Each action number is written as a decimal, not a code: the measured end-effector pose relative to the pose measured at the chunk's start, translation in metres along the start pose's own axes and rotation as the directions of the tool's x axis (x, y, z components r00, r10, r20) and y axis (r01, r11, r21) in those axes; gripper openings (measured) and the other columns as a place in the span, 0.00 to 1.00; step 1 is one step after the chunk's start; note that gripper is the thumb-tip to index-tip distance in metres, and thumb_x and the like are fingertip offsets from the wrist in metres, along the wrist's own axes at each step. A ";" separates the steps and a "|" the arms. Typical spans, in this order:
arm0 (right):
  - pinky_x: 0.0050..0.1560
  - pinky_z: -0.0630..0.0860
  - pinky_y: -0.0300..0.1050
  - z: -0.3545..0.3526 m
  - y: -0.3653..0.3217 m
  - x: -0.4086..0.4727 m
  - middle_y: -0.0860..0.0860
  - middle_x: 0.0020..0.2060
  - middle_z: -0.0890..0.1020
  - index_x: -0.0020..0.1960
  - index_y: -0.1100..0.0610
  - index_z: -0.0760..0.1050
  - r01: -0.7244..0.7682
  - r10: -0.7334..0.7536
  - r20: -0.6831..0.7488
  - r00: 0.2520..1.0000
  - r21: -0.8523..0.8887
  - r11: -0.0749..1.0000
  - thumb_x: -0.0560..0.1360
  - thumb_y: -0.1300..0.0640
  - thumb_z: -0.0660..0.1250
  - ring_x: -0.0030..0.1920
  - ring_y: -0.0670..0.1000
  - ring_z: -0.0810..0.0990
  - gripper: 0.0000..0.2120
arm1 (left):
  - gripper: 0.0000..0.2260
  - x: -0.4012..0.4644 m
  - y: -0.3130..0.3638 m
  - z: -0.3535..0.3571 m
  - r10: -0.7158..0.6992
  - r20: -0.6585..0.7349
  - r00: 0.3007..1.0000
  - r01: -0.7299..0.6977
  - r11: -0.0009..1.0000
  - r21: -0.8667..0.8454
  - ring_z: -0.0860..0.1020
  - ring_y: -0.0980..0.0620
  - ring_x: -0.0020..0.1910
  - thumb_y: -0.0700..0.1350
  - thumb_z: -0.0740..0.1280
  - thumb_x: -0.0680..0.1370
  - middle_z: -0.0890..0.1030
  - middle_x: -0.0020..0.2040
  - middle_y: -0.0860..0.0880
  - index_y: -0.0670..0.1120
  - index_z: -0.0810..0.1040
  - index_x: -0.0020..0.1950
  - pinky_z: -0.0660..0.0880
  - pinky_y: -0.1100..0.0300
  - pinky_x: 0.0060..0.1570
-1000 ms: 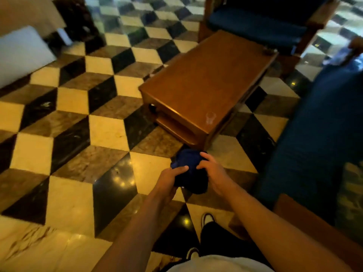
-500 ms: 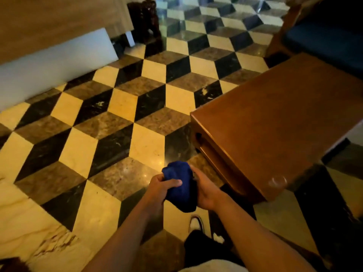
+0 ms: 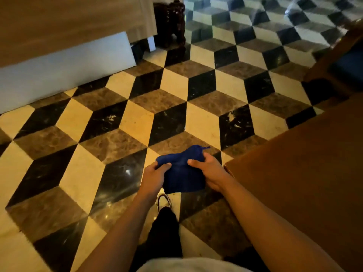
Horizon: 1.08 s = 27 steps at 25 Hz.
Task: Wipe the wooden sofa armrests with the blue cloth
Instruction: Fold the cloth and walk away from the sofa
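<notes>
head-worn view, angled down, floor [image 3: 137, 122] near

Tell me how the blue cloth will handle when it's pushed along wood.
The cloth looks floppy: it sags between the left hand and right hand. Probably light, since fingertips alone carry it. Likely to bunch unless pressed flat.

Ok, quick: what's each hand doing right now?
Left hand: closed on the blue cloth, at its left edge.
Right hand: closed on the same cloth, at its right edge.
</notes>
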State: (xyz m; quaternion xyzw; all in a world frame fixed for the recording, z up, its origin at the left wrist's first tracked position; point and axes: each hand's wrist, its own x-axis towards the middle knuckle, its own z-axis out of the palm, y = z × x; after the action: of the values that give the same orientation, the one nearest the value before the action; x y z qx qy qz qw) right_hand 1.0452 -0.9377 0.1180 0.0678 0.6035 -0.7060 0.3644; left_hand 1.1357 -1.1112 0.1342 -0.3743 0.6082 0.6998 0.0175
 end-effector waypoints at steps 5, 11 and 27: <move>0.47 0.83 0.48 -0.005 -0.086 0.117 0.55 0.54 0.87 0.61 0.57 0.78 -0.010 0.024 -0.194 0.981 0.073 0.997 0.74 0.65 0.75 0.53 0.54 0.87 0.17 | 0.10 0.135 0.096 0.039 -0.202 0.194 0.960 0.210 0.977 -0.026 0.85 0.42 0.48 0.41 0.65 0.78 0.86 0.51 0.40 0.44 0.80 0.58 0.81 0.51 0.39; 0.56 0.82 0.57 -0.085 -0.182 0.215 0.56 0.50 0.87 0.58 0.56 0.79 0.025 0.087 -0.424 0.902 0.253 0.967 0.73 0.66 0.74 0.53 0.58 0.86 0.15 | 0.13 0.268 0.195 0.164 -0.330 0.384 0.862 0.296 0.944 0.147 0.84 0.39 0.52 0.47 0.70 0.75 0.86 0.52 0.40 0.46 0.79 0.58 0.81 0.40 0.50; 0.64 0.77 0.62 -0.504 -0.389 0.365 0.60 0.56 0.85 0.60 0.58 0.79 0.277 0.260 -0.730 0.632 0.526 0.804 0.79 0.61 0.68 0.57 0.60 0.84 0.10 | 0.12 0.486 0.322 0.717 -0.254 0.672 0.696 -0.293 0.754 0.588 0.82 0.45 0.52 0.40 0.70 0.76 0.84 0.54 0.43 0.43 0.80 0.60 0.79 0.51 0.51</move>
State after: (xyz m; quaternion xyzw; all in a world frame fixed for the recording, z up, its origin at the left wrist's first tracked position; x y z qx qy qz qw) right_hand 0.3757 -0.6390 0.1025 0.4716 0.4468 -0.7598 0.0249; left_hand 0.2715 -0.7839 0.1250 -0.0330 0.7608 0.5285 0.3751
